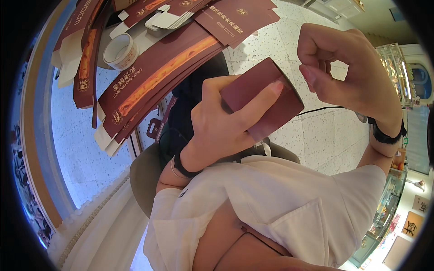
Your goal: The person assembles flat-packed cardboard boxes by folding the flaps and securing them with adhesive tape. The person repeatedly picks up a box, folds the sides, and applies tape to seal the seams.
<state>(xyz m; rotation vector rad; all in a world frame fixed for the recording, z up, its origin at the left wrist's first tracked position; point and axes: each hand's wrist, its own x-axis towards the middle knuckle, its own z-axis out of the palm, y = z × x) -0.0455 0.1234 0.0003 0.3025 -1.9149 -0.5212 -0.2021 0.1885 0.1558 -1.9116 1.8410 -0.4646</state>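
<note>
My left hand (226, 122) grips a maroon cardboard box (264, 101) in front of my chest. Its index finger lies stretched along the box's face, and the other fingers and thumb are partly hidden. The box is tilted, with a dark edge on its right end. Off to the right and slightly above, my right hand (334, 63) is raised apart from the box. Its fingers are curled in toward the thumb, and nothing shows in them.
A stack of long flat maroon cartons (167, 72) lies on the table at the upper left. A roll of tape (120, 52) stands beside them. A dark cable (318, 109) runs behind the box. Glass display cases (393, 67) stand at the right.
</note>
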